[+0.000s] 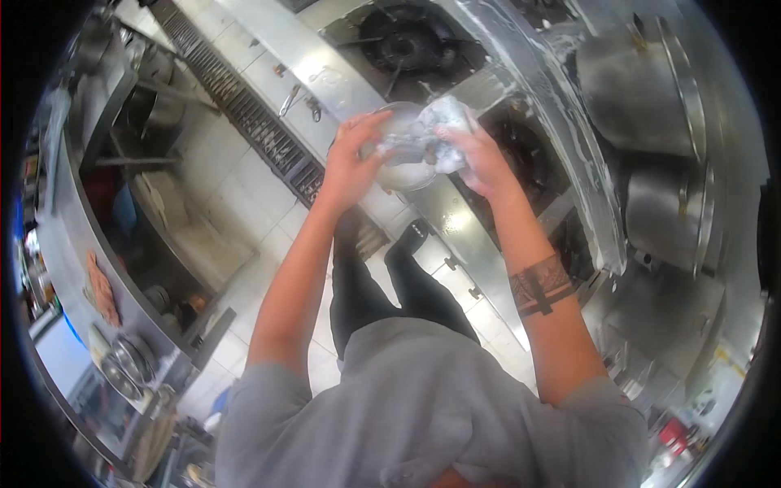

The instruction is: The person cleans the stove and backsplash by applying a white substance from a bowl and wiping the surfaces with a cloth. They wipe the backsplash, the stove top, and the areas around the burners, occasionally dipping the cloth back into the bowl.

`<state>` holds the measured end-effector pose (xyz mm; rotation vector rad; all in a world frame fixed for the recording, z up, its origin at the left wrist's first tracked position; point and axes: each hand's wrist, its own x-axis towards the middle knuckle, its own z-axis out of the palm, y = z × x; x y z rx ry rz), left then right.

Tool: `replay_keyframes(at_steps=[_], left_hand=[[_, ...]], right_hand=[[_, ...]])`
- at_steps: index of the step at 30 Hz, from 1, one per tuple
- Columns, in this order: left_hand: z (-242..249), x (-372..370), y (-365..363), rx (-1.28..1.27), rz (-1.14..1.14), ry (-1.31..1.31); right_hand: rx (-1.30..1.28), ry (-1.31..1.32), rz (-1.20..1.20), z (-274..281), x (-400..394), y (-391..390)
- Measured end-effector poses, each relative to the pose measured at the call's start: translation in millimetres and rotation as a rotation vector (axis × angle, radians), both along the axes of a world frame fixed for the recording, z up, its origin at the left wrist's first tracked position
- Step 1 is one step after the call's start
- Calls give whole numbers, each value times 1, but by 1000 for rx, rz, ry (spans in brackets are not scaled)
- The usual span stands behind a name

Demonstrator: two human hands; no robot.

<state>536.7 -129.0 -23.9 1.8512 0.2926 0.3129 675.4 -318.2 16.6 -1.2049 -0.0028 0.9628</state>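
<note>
My left hand (355,154) grips the left side of a round, shallow, shiny bowl (411,175), its fingers bent over the rim. Soap suds blur much of the inside of this bowl. In my right hand (480,159) is a white, foam-covered cloth (445,122), pressed against the bowl's right side. Both hands are raised in front of me, over the front edge of the stove. The foam hides the right fingertips and the exact shape of the cloth.
Black gas burners (403,47) sit in the steel stove, whose back ledge (561,106) is streaked with foam. Two large steel pots (639,93) stand at the right. A dark floor grate (244,106) crosses the tiles; a steel counter (134,285) with metal bowls (126,362) lies at left.
</note>
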Motion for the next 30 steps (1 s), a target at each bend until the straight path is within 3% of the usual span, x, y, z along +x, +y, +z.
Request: replay_keyframes(at_steps=[5,7,8,9,11,14,17,20,21,23,24,25,26,27,29,30], left_hand=[[-21,7,-7,80,47,-106],[-29,4,-4,-62,103,-105],[-28,2,-7,35,101,-41],[-23,1,-13,39,89,-33],[-13,5,-22,350,121,-11],[-24,9,-28,361,156,13],[-33,12,-31,377,160,85],[-43,11,-33,351,203,105],[-45,11,-33,347,190,100],[-47,12,-32,317,190,188],[-43,13,-34,342,185,159],[-47,12,-33,344,171,157],[-53,11,-30,372,166,145],[-58,10,-29,400,159,136],[-52,14,-32,348,135,160],[-52,15,-33,393,160,172]], right_hand=[[-122,-121,-142,-5,5,-19],[-316,-521,94,7,3,-15],[-491,-530,206,15,-1,-9],[-490,-519,195,8,-8,-3],[-383,-1028,229,-9,-19,10],[-529,-1025,157,-22,-30,22],[-456,-865,85,-37,-24,24],[-541,-882,2,-2,17,2],[-588,-1028,-32,0,43,-9],[-809,-1016,32,18,101,-27],[-846,-1348,-84,-14,141,-37],[-965,-1561,-55,-21,168,-46],[-902,-1736,-36,-39,194,-63],[-916,-1725,-46,-65,218,-79],[-1205,-1822,432,-107,249,-111],[-1210,-1807,425,-110,249,-128]])
